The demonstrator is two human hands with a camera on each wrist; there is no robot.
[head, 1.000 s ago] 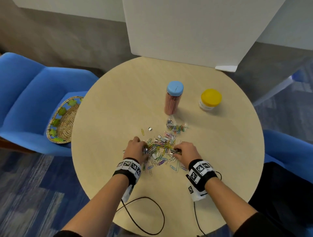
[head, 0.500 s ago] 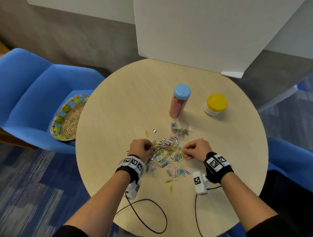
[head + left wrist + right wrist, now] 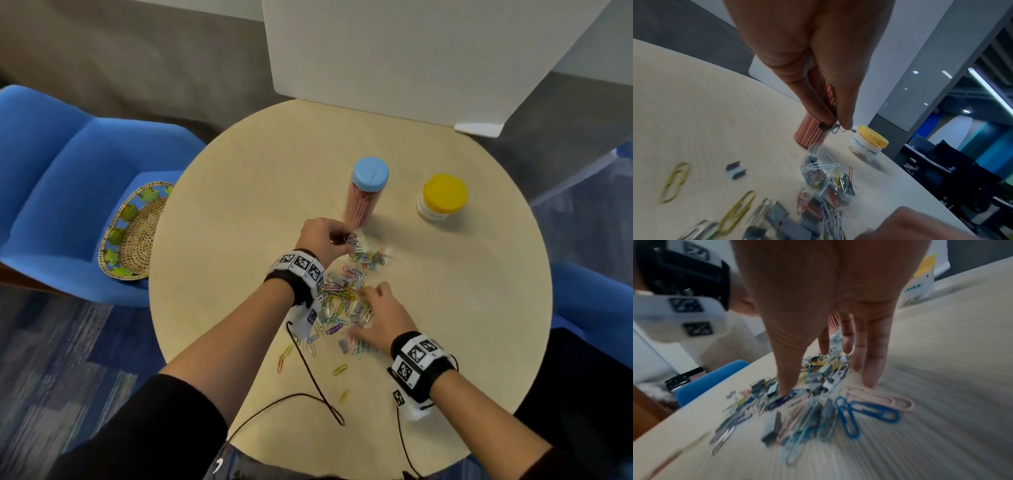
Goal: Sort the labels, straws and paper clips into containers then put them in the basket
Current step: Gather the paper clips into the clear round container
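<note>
While my left hand (image 3: 325,240) hangs just this side of the blue-lidded straw jar (image 3: 366,195), its fingertips pinch a small bunch of paper clips above the clear container (image 3: 364,251) lying at the jar's foot. From the head view, the main heap of paper clips (image 3: 346,301) lies nearer me than the jar, under my right hand (image 3: 380,315), which is spread flat, fingers straight, gripping nothing. The basket (image 3: 133,233) sits well to the jar's left on a blue chair (image 3: 61,178).

At my left wrist, thumb and fingers (image 3: 824,113) point down, nipped on the clips; the container's mouth (image 3: 815,147) lies just below them, its long axis running toward me from the jar. I judge a short drop finishes it.

At my right wrist, straight fingers (image 3: 871,363) press the table at the heap's edge; blur hides more.
</note>
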